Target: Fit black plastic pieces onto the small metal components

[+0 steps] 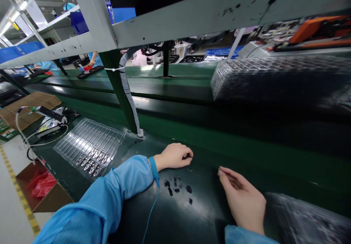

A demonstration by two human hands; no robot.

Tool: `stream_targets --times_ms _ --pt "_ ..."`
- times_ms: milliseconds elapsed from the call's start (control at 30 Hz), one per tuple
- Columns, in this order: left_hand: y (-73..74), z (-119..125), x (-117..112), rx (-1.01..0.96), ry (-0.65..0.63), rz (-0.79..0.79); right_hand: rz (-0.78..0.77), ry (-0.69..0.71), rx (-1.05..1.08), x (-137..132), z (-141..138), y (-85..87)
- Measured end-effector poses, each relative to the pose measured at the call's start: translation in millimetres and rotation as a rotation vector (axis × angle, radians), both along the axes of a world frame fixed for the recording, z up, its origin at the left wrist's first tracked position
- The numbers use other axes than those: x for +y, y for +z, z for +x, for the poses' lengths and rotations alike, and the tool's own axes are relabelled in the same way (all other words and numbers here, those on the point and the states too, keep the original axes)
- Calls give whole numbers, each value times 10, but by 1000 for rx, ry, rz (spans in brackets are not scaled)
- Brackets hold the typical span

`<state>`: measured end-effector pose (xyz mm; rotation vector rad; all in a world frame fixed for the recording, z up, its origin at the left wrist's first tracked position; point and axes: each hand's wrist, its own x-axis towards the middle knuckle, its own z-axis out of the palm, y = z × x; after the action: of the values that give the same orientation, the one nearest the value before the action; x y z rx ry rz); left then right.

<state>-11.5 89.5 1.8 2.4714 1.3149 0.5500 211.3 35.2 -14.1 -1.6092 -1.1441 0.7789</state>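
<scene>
My left hand (175,155) is closed above the green bench top, fingers curled round with the thumb and index tips near each other. Whatever it may hold is too small or hidden to name. A blue wrist strap (154,168) with a thin cord circles that wrist. Several small black pieces (175,186) lie scattered on the bench just below it, and a tiny bright bit (190,169) rests near the fingers. To the right, my right hand (242,198) is pinched at the fingertips; anything between them cannot be made out.
A clear plastic tray (90,136) with several metal parts lies left. Beyond it are a device with cables (53,119) and cardboard boxes (45,196). A green post (120,90) rises from the bench. Plastic-wrapped stacks (282,79) sit on the line; another blurred tray (312,218) is at right.
</scene>
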Motion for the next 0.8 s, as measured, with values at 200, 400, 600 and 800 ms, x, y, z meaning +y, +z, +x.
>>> stream_targets --times_ms 200,400,600,800 --pt "12 4 -3 7 1 -11 -17 -7 20 9 -5 -18" --pt "-2 5 0 -11 -1 -5 -24 -16 27 8 -11 -9" --pt "1 1 -1 -2 -1 -6 -12 -12 31 16 -17 -7" --pt "-23 -1 8 -4 -4 4 -18 -9 23 4 -25 34"
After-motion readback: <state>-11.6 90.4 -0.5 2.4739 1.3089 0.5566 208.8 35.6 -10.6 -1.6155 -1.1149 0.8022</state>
